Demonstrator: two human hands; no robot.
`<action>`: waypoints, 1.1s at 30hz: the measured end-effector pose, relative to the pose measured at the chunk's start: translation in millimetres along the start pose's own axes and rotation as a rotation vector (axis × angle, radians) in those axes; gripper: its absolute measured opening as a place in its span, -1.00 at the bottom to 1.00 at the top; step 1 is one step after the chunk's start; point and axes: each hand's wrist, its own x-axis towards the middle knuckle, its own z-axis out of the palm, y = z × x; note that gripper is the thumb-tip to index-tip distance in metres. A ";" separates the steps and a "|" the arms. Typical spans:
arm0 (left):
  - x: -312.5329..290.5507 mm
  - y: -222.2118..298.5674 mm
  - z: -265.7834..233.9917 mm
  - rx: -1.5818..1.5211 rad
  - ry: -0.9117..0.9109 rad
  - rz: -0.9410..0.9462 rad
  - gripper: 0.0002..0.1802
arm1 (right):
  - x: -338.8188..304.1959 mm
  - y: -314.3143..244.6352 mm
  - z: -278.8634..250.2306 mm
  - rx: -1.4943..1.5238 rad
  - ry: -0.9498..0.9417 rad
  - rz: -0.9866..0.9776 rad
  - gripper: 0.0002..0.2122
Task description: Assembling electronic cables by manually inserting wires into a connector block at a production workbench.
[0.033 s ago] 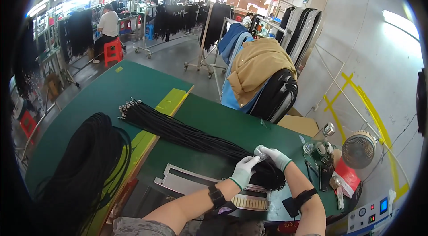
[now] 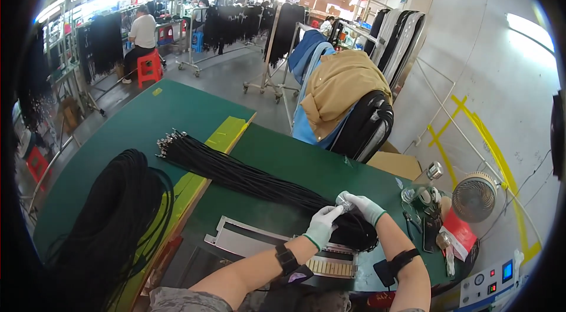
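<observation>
From where I stand, the right gloved hand (image 2: pixel 368 209) curls in from the side, gripping one silvery roll (image 2: pixel 343 200) above the bench (image 2: pixel 283 150), while the left gloved hand (image 2: pixel 322 226) angles up to it; whether its fingertips pinch, I can't tell. One bundle of black cords (image 2: pixel 247 183) runs from beneath them past the bench's left edge; one metal frame (image 2: pixel 243 245) lies toward the near edge.
</observation>
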 end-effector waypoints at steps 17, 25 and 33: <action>-6.0 15.1 2.7 -0.086 -0.019 -0.043 -0.90 | -26.1 -2.1 15.1 0.082 0.368 -0.040 -0.43; -18.7 26.0 10.7 -0.048 -0.119 0.017 -0.92 | -12.8 -27.7 2.1 -0.377 0.103 -0.060 -0.64; -1.5 32.7 20.0 -0.091 -0.148 0.035 -0.89 | -7.0 -61.0 -5.9 -1.145 0.056 -0.220 -0.70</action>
